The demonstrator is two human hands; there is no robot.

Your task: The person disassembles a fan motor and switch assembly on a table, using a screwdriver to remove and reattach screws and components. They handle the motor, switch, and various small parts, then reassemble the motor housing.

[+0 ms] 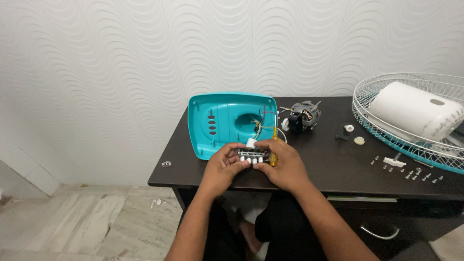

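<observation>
Near the front edge of the dark table [338,169], push-button switch block [250,157] pinched between left hand [223,166] and right hand [282,164], fingers curled shut around each end, teal fan base cover [222,121] just behind, yellow screwdriver [274,152] under right fingers.

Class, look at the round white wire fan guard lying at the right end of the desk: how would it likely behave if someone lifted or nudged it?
The wire fan guard is probably light for its size, being mostly open mesh. Its thin wires may flex or bend if gripped hard. It overhangs the dark desk edge and carries a white housing, so a nudge might tip or slide it.
</observation>
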